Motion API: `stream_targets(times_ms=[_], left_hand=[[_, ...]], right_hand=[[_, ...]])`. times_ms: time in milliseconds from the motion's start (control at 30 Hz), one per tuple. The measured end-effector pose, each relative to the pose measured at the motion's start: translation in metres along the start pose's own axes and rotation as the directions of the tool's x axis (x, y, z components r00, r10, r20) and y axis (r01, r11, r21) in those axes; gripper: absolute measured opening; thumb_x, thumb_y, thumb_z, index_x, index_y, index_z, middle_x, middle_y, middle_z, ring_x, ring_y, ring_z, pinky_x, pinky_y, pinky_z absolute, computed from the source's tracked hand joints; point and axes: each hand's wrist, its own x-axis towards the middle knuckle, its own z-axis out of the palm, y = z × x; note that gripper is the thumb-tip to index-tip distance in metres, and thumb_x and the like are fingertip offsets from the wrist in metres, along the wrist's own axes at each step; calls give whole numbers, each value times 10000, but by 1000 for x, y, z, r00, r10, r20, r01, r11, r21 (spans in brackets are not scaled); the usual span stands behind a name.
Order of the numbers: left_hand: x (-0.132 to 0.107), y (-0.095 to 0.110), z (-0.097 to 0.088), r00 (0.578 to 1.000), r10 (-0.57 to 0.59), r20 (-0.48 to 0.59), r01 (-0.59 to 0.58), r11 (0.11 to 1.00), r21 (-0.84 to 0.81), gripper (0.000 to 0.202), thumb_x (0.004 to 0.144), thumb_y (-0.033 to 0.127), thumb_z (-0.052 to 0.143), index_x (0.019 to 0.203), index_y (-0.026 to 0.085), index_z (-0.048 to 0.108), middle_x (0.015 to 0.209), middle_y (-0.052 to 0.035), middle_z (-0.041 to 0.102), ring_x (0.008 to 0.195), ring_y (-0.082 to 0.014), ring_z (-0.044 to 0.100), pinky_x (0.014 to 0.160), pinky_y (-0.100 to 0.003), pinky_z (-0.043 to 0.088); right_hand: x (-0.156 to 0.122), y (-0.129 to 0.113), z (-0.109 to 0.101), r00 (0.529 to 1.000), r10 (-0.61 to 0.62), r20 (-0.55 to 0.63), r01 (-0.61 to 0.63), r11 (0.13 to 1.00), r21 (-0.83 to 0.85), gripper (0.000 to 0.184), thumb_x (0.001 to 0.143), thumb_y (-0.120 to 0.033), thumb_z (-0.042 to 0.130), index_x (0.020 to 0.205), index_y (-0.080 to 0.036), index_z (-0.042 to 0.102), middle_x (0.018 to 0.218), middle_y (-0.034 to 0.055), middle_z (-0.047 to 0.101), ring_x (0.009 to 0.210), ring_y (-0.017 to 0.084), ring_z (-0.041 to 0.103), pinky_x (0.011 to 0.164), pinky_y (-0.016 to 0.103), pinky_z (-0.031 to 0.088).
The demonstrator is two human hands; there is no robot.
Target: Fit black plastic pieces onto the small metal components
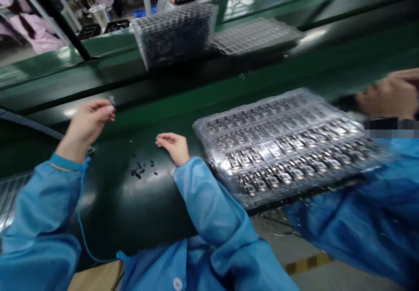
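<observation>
Beside one tray (284,147), left hand (90,123) pinches one part (111,100).

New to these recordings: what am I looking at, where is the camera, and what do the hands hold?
No machine here: the single picture comes from a camera on a person's head, looking down at their own hands in blue sleeves. The left hand is raised, pinching a small part, too blurred to name. The right hand rests, apparently empty, on the dark green conveyor belt, near scattered small black parts. Right of it lies a clear plastic tray of small components. At the far right is a co-worker's hand.
</observation>
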Motion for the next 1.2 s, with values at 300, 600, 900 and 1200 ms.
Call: stream_targets(times_ms=[300,600,900,1200], left_hand=[[-114,-101,65,999,29,-38,-18,964,265,234,765,340,750,931,175,736,789,-35,715,651,-123,621,601,-250,505],[-119,-110,70,975,217,-39,-178,880,441,174,821,300,700,950,193,748,748,-8,692,593,-97,565,576,-217,465],[-120,-107,68,967,256,9,-239,887,396,169,825,287,704,945,174,738,744,-9,692,579,-87,553,572,-212,461],[-118,-105,66,980,188,66,-199,929,312,181,817,295,711,940,165,735,691,4,670,532,-80,514,520,-211,417]], right_hand=[[-11,1,9,999,-23,35,27,991,-128,422,612,-459,868,899,-179,737,818,55,754,792,213,736,820,393,603],[-14,4,11,993,-70,96,87,978,-190,344,631,-427,880,865,-215,743,848,36,761,802,195,723,811,357,594],[-12,6,8,993,-100,64,112,969,-222,327,645,-397,876,875,-218,727,842,27,749,809,195,718,816,364,589],[-12,2,7,992,-98,76,112,971,-213,309,638,-358,883,862,-221,720,840,20,741,825,191,714,846,369,585]])
